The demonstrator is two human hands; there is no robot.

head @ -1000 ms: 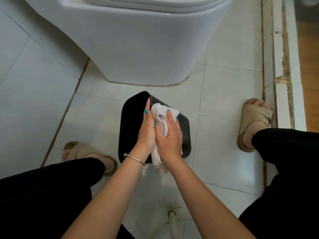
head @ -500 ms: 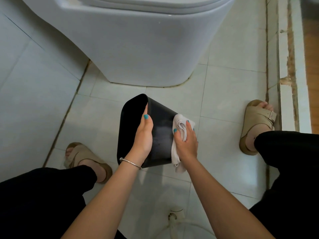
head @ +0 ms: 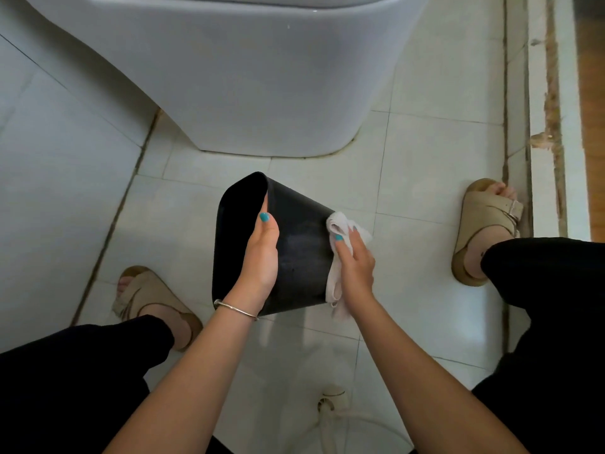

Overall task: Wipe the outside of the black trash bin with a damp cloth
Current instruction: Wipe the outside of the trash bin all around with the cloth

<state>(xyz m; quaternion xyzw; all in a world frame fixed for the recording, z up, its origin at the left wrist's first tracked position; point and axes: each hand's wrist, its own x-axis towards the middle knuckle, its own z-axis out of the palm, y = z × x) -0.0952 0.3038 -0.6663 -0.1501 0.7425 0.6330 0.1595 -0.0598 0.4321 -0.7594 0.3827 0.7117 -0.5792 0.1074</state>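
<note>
The black trash bin [head: 301, 244] is tipped on its side above the tiled floor, its open mouth turned left. My left hand [head: 260, 257] grips the bin's rim, thumb on the outside, fingers hidden inside the mouth. My right hand [head: 355, 263] holds a crumpled white cloth [head: 337, 224] against the bin's right end, near its base. Part of the cloth hangs below the hand.
A white toilet base [head: 255, 93] stands just beyond the bin. My feet in beige sandals [head: 487, 224] sit left and right on the white floor tiles [head: 425, 165]. A raised threshold [head: 543, 109] runs along the right. A white hose fitting [head: 330, 401] lies near the bottom.
My right hand slid the cloth from the middle of the bin's side rightward to its base end. The bin tipped further, mouth turning left. My left hand kept its grip on the rim.
</note>
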